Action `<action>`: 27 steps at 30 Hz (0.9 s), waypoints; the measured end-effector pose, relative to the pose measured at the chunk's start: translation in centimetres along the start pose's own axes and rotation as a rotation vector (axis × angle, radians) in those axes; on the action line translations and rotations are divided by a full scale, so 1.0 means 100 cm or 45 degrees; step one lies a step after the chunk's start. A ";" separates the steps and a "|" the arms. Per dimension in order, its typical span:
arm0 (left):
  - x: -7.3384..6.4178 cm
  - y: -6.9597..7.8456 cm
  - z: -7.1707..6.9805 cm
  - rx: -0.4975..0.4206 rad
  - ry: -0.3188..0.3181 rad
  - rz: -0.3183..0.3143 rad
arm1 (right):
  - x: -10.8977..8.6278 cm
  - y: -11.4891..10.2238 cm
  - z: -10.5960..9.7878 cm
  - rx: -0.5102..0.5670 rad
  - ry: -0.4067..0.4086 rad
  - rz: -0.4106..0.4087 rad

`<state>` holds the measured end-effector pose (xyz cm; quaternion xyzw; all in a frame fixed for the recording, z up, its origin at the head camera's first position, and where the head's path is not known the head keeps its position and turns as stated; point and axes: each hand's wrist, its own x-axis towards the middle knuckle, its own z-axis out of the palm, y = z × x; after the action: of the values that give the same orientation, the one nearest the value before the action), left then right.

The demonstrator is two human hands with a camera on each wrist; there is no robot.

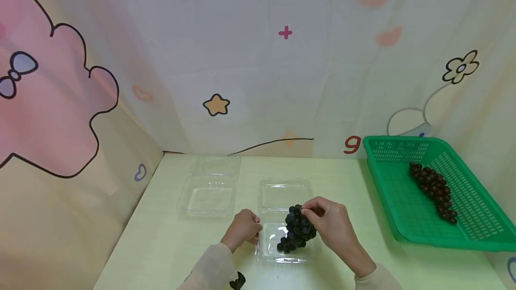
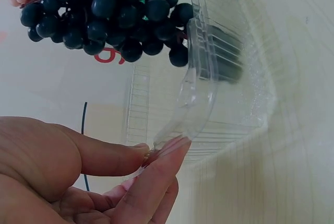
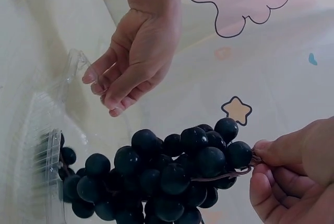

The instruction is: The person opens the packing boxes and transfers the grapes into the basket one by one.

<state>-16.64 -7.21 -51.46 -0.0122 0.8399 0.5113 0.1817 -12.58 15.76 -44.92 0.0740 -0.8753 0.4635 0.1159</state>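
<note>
My right hand (image 1: 332, 225) pinches the stem of a bunch of dark grapes (image 1: 299, 227). The bunch hangs over the front half of a clear plastic clamshell box (image 1: 284, 256), its lower tip inside the rim in the right wrist view. With thumb and fingers, my left hand (image 1: 243, 228) pinches the left edge of that box; the left wrist view shows the thin plastic rim between thumb and fingertips (image 2: 175, 148). The box's lid (image 1: 284, 194) lies folded open toward the back.
A second clear clamshell box (image 1: 207, 200), also opened, stands at the back left. On the right is a green plastic basket (image 1: 387, 205) holding a bunch of reddish-brown grapes (image 1: 435, 189). A printed curtain (image 1: 250, 57) hangs behind the table (image 1: 161, 245).
</note>
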 end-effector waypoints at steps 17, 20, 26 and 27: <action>-0.001 0.001 -0.001 0.026 0.002 0.020 | 0.003 -0.017 -0.018 -0.027 0.039 -0.056; -0.002 0.002 -0.002 0.032 0.005 0.016 | 0.004 -0.021 -0.022 -0.022 0.049 -0.074; -0.002 0.003 -0.003 0.028 0.004 0.002 | 0.005 -0.030 -0.034 -0.025 0.080 -0.118; -0.002 0.004 -0.003 0.030 0.005 -0.003 | 0.005 -0.031 -0.036 -0.027 0.083 -0.120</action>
<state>-16.59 -7.31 -50.96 -0.0120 0.8462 0.5012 0.1807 -11.87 16.97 -40.33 0.0986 -0.8714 0.4506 0.1669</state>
